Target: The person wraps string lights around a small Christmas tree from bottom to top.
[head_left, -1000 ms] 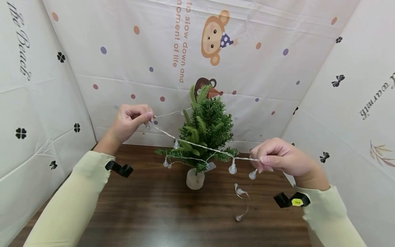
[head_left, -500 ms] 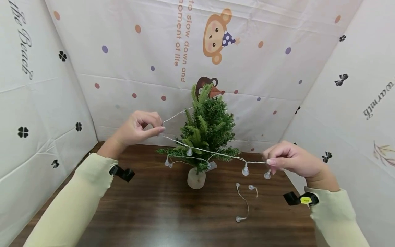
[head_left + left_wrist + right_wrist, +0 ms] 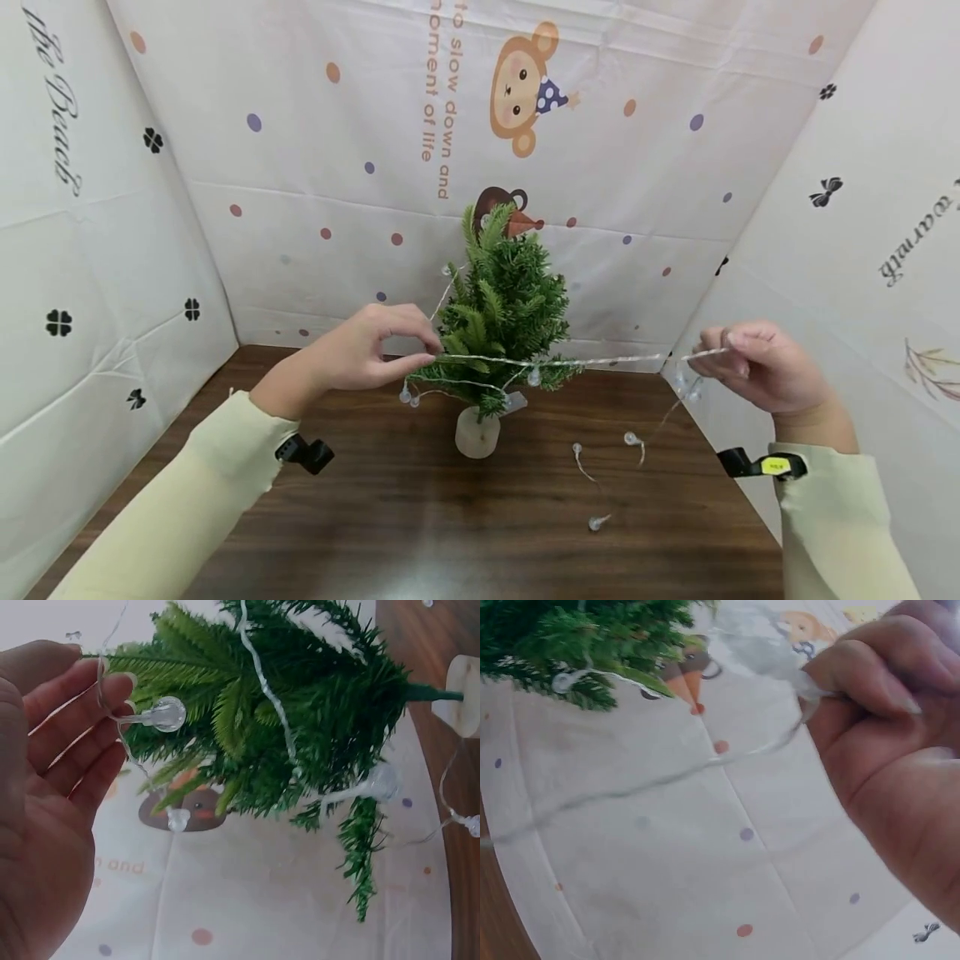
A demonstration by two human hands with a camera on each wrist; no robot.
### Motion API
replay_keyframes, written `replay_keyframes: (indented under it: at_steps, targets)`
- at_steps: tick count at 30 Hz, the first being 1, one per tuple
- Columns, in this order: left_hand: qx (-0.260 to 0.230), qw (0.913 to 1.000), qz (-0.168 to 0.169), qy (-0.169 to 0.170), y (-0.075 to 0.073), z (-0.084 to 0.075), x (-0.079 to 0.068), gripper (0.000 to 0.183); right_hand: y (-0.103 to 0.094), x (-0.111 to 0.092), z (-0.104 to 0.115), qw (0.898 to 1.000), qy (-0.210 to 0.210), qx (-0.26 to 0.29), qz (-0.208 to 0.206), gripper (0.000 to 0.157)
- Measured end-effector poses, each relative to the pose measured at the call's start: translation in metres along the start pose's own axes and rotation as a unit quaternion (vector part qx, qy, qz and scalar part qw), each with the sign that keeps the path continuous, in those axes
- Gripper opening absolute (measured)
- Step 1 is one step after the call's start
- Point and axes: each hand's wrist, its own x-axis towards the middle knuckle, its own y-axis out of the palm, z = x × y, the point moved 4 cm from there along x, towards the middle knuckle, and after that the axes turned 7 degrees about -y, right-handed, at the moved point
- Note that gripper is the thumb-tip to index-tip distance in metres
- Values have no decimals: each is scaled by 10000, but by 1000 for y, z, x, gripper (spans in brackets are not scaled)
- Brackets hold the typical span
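A small artificial Christmas tree (image 3: 525, 304) stands upright on a pale round base (image 3: 477, 435). My left hand (image 3: 371, 348) is at its left front, thumb and forefinger pinching the wire of a string of lights (image 3: 592, 362). From there the wire runs taut across the front of the tree to my right hand (image 3: 761, 371), which grips it with curled fingers. Another stretch goes up behind the left branches, and a lower one loops along the bottom branches. A clear bulb (image 3: 166, 714) hangs beside my left fingers. In the right wrist view, a blurred bulb (image 3: 754, 641) is close to my right fingers.
On the brown wooden table (image 3: 360, 517), the loose end of the string lies to the right with bulbs (image 3: 596, 522) on it. Printed white cloth (image 3: 300, 167) rises behind and on both sides. A small white tag (image 3: 516, 402) hangs by the base.
My left hand has come right and down to the tree's left side. My right hand has moved farther right, drawing the wire longer and shifting a loose bulb rightward.
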Motion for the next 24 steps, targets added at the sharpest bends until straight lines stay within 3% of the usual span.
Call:
replay_keyframes:
  at_steps: [4, 8, 13, 18, 24]
  targets:
    - [210, 9993, 53, -306, 5, 2, 1, 16, -22, 2, 6, 9988, -276, 275, -309, 37]
    - [413, 9977, -71, -535, 6, 2, 2, 18, -41, 3, 9, 9962, -116, 432, -750, 39]
    - [608, 9939, -814, -432, -1, -3, 13, 13, -56, 12, 13, 9908, 119, 595, -1211, 48]
    - [853, 9859, -1429, -193, -12, -19, 37, 10, -73, 26, 21, 9813, 338, 494, -1832, 57]
    - [1108, 9856, -1025, -765, -13, -43, 83, 12, -89, 44, 23, 9629, 957, -325, -2500, 45]
